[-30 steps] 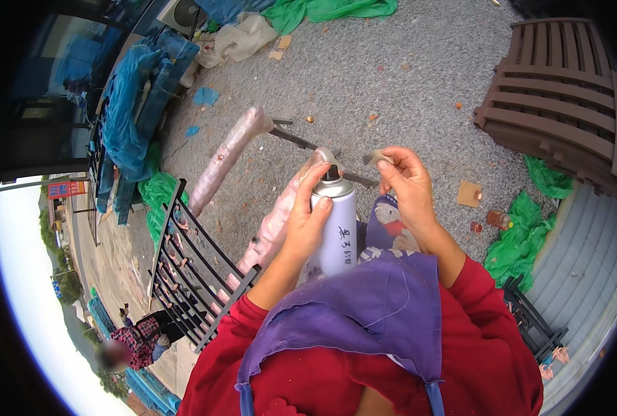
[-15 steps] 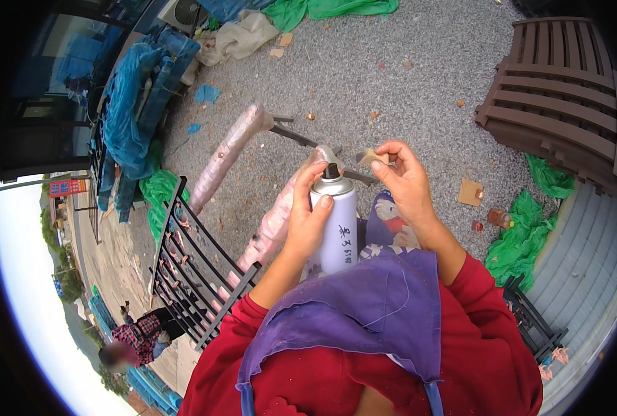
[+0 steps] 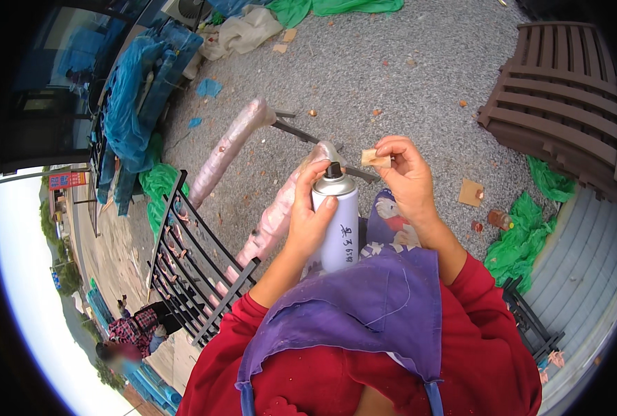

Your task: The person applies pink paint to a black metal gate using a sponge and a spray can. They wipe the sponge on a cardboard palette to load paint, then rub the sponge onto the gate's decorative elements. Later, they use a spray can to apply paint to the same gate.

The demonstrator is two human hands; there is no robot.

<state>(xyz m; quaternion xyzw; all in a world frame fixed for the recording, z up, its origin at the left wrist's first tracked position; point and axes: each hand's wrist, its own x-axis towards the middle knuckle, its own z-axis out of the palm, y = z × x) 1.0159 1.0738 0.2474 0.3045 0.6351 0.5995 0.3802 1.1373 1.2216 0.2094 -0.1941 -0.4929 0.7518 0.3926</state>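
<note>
Over the gravel ground (image 3: 391,62), chest-high: spray can (image 3: 339,225) barely shifted since a second ago, upright in left hand (image 3: 312,218), fingers wrapped round it. Right hand (image 3: 409,182) has lifted slightly, fingers pinching a small tan scrap (image 3: 375,158), possibly cardboard. Can is pale lavender-white, black nozzle bare, dark marks on its side. Plastic-wrapped poles (image 3: 228,149) lie below.

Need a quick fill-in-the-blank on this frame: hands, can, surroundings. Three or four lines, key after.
1. The left hand grips an upright ____ can.
2. The right hand pinches a small tan ____ between its fingertips.
3. The person wears a ____ apron over red sleeves.
4. The black metal railing lies to the person's ____.

Missing words: spray; piece; purple; left
</note>
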